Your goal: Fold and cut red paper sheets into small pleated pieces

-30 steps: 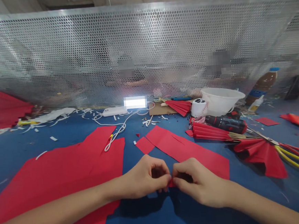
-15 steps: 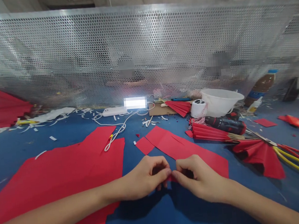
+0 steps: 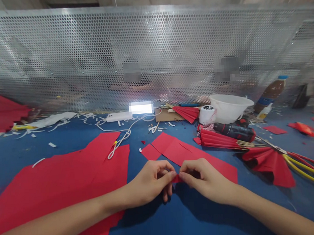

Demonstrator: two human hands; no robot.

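Observation:
Just above the blue table, my left hand [image 3: 155,181] and my right hand [image 3: 207,180] meet almost fingertip to fingertip. Each pinches, thumb against forefinger, an end of a small piece of red paper [image 3: 177,179]; most of it is hidden by the fingers. Behind my hands lies a long red paper strip [image 3: 212,162], partly covered by my right hand. A small red paper square [image 3: 150,152] touches its far left end. Under and beyond my left forearm spreads a large red paper sheet [image 3: 77,178] with an uneven outline.
Large yellow- and red-handled scissors [image 3: 293,163] lie at right beside pleated red paper [image 3: 272,164]. Behind them are a black bottle-like object [image 3: 235,131], a white tub [image 3: 231,108] and a brown drink bottle [image 3: 272,94]. A white cable [image 3: 120,138] crosses the sheet's edge. Perforated metal [image 3: 152,52] stands behind.
Both hands have risen slightly, and more of the small red paper shows between the fingertips. The left hand's lower fingers have loosened downward. The whole view has shifted a little.

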